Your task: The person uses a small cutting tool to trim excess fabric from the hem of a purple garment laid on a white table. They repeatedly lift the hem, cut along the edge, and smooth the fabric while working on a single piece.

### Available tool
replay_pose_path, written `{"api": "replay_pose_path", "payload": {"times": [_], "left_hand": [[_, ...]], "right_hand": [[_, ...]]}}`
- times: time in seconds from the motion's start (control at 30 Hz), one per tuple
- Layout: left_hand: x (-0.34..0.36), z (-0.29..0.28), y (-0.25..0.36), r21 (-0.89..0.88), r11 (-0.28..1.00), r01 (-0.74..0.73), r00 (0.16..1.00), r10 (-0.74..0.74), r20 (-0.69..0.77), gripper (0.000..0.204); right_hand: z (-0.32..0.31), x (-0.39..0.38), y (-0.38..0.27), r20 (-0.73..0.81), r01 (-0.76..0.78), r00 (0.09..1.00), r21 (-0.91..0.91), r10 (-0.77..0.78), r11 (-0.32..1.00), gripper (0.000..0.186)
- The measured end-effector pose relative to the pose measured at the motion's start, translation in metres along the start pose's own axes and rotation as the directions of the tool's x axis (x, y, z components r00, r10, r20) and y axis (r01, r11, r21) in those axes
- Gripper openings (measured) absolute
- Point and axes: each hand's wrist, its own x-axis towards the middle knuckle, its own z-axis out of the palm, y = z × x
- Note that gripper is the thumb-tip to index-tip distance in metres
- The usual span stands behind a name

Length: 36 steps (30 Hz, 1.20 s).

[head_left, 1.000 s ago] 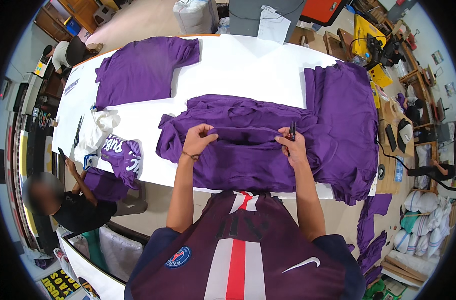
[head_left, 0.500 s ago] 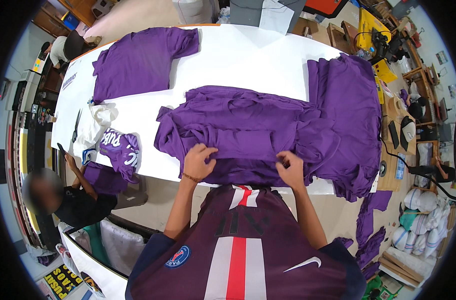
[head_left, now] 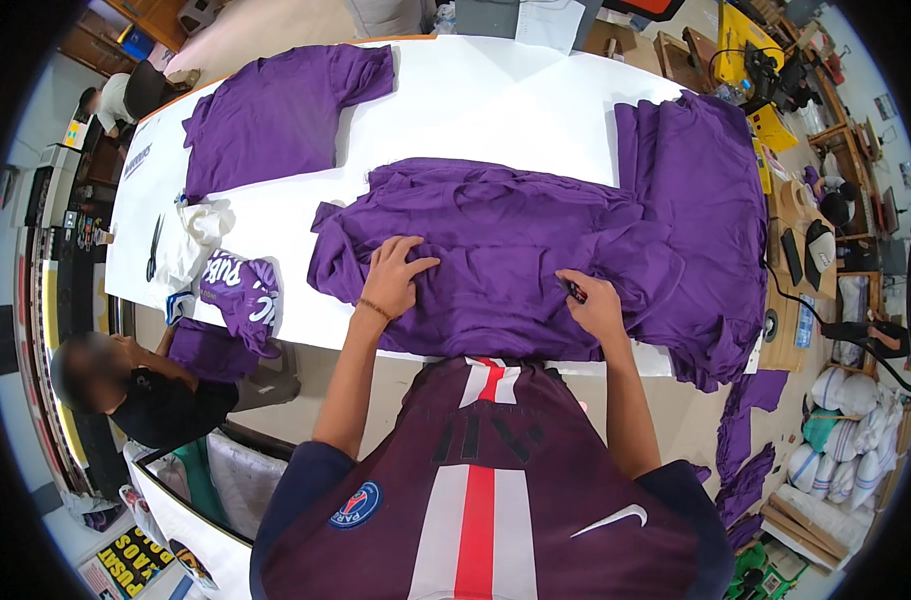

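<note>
A heap of purple T-shirts (head_left: 495, 225) lies before me on the white table (head_left: 505, 100). My left hand (head_left: 395, 277) rests on the shirt's left part, thumb and fingers apart. Over the right part of that shirt, my right hand (head_left: 595, 303) is closed around a small black tool (head_left: 573, 289); its kind is too small to make out. To the right, more purple shirts (head_left: 700, 220) are stacked and partly hang over the near edge. Another purple T-shirt (head_left: 265, 125) is spread at the far left.
Scissors (head_left: 155, 248), a white cloth (head_left: 197, 240) and a printed purple shirt (head_left: 237, 295) lie on the left. A seated person (head_left: 165, 395) is beside the table's left end. Purple scraps (head_left: 740, 450) trail at the lower right. Cardboard (head_left: 797, 230) stands beyond the right end.
My left hand has moved up the shirt and flattened out. The fold held near me has been laid down. My right hand has shifted slightly right, and its black tool now shows.
</note>
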Motion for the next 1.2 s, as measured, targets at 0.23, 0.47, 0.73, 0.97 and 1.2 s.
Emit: {"api": "replay_pose_path", "payload": {"times": [0.23,0.47,0.73,0.97,1.2], "left_hand": [[0.025,-0.001,-0.020,-0.363,0.931,0.047,0.955,-0.149,-0.258,0.018],[-0.026,-0.048,-0.006,-0.488,0.861,0.140,0.990,-0.125,0.064,0.019],[-0.060,-0.029,-0.011,-0.284,0.900,0.331,0.788,-0.097,0.608,0.022],[-0.024,-0.028,0.013,-0.163,0.970,0.181,0.971,-0.149,0.188,0.048],[-0.042,-0.016,0.002,0.239,0.905,0.352,0.775,-0.425,0.467,0.113]], "right_hand": [[0.000,0.018,0.006,-0.238,-0.117,0.961,0.113,0.141,0.987,0.030],[-0.039,-0.024,0.000,-0.235,-0.068,0.964,0.230,0.123,0.971,0.023],[-0.038,-0.059,-0.001,0.387,-0.143,0.905,-0.112,0.175,0.983,0.025],[-0.048,-0.016,-0.025,-0.069,-0.070,0.995,0.000,0.070,0.998,0.022],[-0.026,-0.007,0.000,-0.032,-0.204,0.979,-0.194,0.202,0.960,0.033]]}}
